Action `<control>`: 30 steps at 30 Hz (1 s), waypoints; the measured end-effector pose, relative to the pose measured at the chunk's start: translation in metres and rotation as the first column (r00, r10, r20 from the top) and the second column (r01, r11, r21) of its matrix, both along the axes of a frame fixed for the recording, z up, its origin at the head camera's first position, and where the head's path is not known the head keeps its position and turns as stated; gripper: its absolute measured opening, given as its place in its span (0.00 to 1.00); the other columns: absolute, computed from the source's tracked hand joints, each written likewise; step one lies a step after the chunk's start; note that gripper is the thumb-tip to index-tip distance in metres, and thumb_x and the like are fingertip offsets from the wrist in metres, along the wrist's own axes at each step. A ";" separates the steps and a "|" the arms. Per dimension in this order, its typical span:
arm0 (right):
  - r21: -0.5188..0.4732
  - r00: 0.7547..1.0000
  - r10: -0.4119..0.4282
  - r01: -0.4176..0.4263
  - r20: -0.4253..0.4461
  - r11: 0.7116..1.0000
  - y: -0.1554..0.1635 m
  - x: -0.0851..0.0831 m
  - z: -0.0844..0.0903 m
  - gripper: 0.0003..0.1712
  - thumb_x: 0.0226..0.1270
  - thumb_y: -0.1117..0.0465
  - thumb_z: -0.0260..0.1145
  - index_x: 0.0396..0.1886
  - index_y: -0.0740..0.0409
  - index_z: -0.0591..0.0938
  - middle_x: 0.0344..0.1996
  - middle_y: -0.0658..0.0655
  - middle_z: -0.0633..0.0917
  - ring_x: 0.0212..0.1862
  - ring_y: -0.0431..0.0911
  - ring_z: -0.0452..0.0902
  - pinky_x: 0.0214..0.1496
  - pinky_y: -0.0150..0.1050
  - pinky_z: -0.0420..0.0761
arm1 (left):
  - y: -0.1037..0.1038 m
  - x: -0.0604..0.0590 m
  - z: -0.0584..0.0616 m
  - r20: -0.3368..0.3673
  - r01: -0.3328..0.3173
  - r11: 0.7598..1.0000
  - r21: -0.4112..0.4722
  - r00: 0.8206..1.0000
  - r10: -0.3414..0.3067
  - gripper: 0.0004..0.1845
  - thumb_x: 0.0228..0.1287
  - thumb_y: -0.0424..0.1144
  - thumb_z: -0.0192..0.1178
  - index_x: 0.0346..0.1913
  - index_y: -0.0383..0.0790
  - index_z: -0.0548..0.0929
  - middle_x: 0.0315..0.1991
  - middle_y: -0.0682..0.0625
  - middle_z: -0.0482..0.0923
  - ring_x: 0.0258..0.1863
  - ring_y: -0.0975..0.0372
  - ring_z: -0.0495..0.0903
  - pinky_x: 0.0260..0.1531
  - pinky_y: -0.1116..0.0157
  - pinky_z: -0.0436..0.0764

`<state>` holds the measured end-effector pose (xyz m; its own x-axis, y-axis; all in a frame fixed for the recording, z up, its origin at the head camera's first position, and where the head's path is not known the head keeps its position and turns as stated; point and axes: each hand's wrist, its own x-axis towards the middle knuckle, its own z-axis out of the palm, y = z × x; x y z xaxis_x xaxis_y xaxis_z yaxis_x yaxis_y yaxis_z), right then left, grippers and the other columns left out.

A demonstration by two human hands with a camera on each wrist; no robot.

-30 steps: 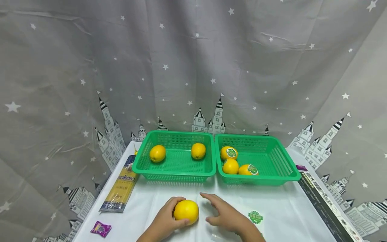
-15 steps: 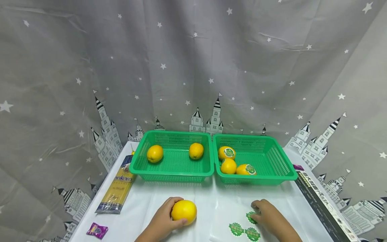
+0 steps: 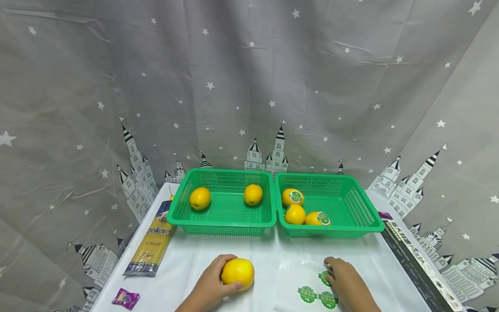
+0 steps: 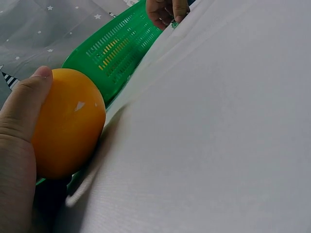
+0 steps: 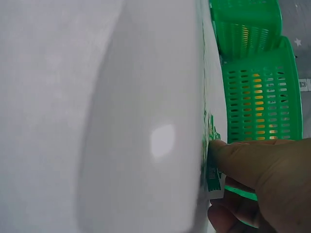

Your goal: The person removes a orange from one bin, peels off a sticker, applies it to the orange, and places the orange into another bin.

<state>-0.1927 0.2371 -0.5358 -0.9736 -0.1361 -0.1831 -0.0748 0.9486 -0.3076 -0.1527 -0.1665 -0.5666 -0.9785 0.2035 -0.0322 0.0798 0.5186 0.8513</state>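
Observation:
My left hand (image 3: 213,281) grips an orange (image 3: 238,274) near the front of the white table, fingers behind it and thumb on the near side. In the left wrist view the orange (image 4: 70,124) looks smooth, with the thumb along its edge. To the right lies a pale, glossy sticker sheet (image 3: 290,277) bearing green badge-shaped stickers (image 3: 307,294). My right hand (image 3: 348,284) is at the sheet's right side, its fingers curled at one green sticker (image 3: 324,278). In the right wrist view thumb and fingers pinch that sticker (image 5: 214,177); the finger beneath is partly hidden.
Behind the hands stand two green baskets side by side: the left basket (image 3: 222,224) holds two oranges, the right basket (image 3: 331,232) three, two with visible stickers. A pasta packet (image 3: 150,247) and purple sweet (image 3: 126,299) lie left; a long dark box (image 3: 419,262) lies right.
My right hand has moved right, from beside the orange to the sticker sheet, and its fingers have closed at a sticker. My left hand keeps holding the orange in place.

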 end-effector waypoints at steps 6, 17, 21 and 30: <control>-0.021 1.000 -0.025 0.025 0.011 0.999 -0.006 0.002 0.003 0.07 0.67 0.59 0.75 0.40 0.53 0.85 0.32 0.46 0.84 0.37 0.43 0.81 0.46 0.50 0.84 | -0.005 0.002 0.002 -0.009 -0.011 1.000 -0.013 1.000 0.011 0.41 0.56 0.62 0.76 0.67 0.47 0.75 0.62 0.50 0.77 0.58 0.56 0.77 0.60 0.44 0.77; -0.001 0.999 0.031 -0.031 -0.011 1.000 0.005 0.003 0.004 0.05 0.65 0.62 0.76 0.31 0.51 0.87 0.27 0.47 0.81 0.32 0.42 0.76 0.41 0.45 0.82 | 0.002 -0.001 -0.003 -0.001 0.012 1.000 0.010 1.000 -0.012 0.40 0.57 0.62 0.75 0.67 0.47 0.75 0.62 0.50 0.77 0.58 0.56 0.78 0.60 0.44 0.77; 0.009 1.000 -0.014 0.014 0.019 1.000 0.000 0.003 0.003 0.06 0.65 0.62 0.76 0.30 0.51 0.86 0.26 0.47 0.80 0.30 0.42 0.74 0.38 0.44 0.81 | 0.000 -0.002 -0.003 0.000 0.017 1.000 0.024 1.000 -0.017 0.39 0.57 0.61 0.76 0.67 0.48 0.75 0.61 0.51 0.77 0.55 0.57 0.77 0.57 0.48 0.79; -0.064 0.999 -0.031 0.034 0.039 0.997 0.002 0.008 0.012 0.10 0.69 0.62 0.71 0.27 0.49 0.81 0.22 0.47 0.78 0.29 0.43 0.71 0.35 0.42 0.75 | 0.000 -0.002 -0.003 -0.006 0.025 1.000 0.016 1.000 -0.025 0.38 0.57 0.60 0.76 0.66 0.48 0.75 0.61 0.52 0.77 0.55 0.58 0.77 0.56 0.50 0.79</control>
<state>-0.1844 0.2391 -0.5237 -0.9702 -0.1175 -0.2120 -0.0315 0.9284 -0.3702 -0.1543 -0.1666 -0.5695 -0.9734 0.2281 -0.0229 0.0976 0.5026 0.8590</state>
